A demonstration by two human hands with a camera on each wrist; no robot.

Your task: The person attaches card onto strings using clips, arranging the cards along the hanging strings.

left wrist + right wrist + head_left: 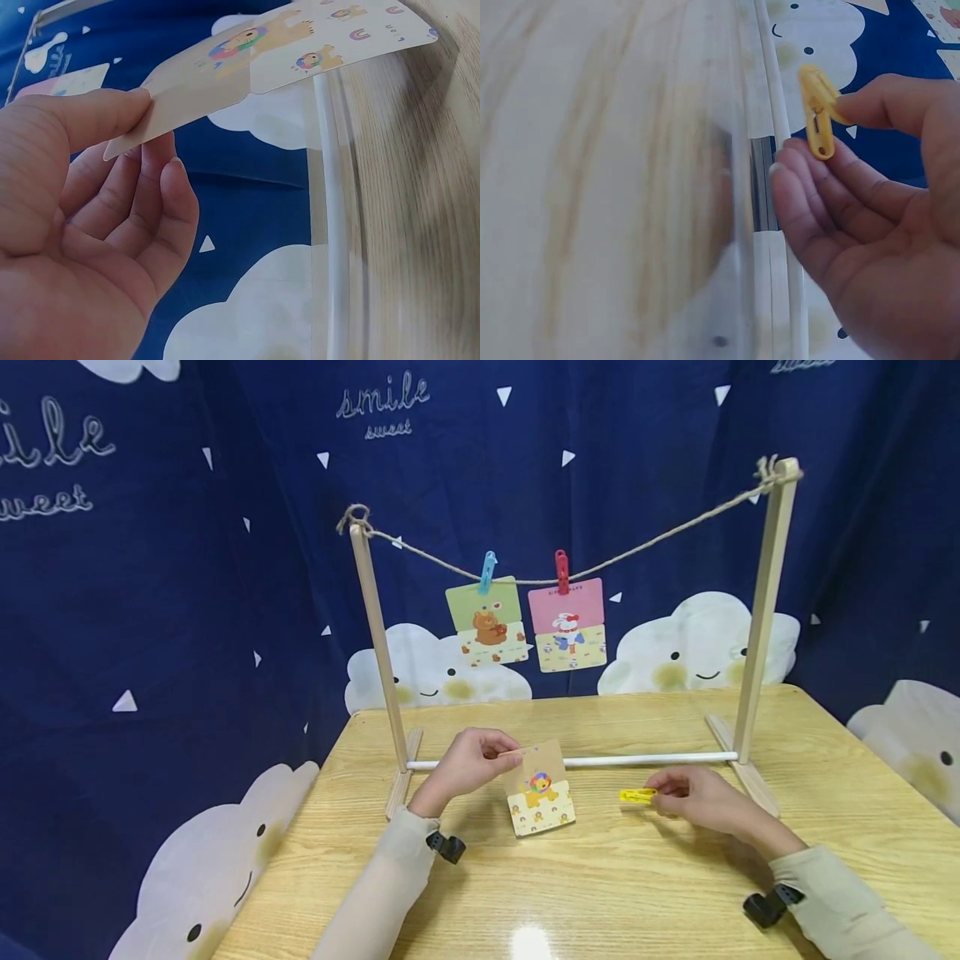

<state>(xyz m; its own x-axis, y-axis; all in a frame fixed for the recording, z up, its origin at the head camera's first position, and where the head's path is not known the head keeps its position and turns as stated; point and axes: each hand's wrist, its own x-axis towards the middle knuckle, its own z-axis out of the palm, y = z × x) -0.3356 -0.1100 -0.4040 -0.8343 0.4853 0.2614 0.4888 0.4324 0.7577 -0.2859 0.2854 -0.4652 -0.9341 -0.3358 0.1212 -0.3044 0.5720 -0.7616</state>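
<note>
My left hand point(474, 765) pinches the upper left corner of a card point(538, 789) with a lion on it, thumb on the printed face. In the left wrist view the card point(247, 67) stretches away from the fingertips. My right hand point(701, 797) holds a yellow clothespin point(637, 796) between thumb and fingers, to the right of the card. The right wrist view shows the clothespin point(819, 112) at the thumb tip. Behind, a bear card point(491, 635) hangs from the rope point(660, 537) by a blue clothespin point(487, 572), and a rabbit card point(570, 635) by a red clothespin point(562, 572).
The rope is tied between two wooden posts, the left post point(378, 643) and the taller right post point(765, 610). A white rod point(645, 760) joins them low over the wooden table point(600, 893). A dark blue curtain point(465, 468) hangs behind.
</note>
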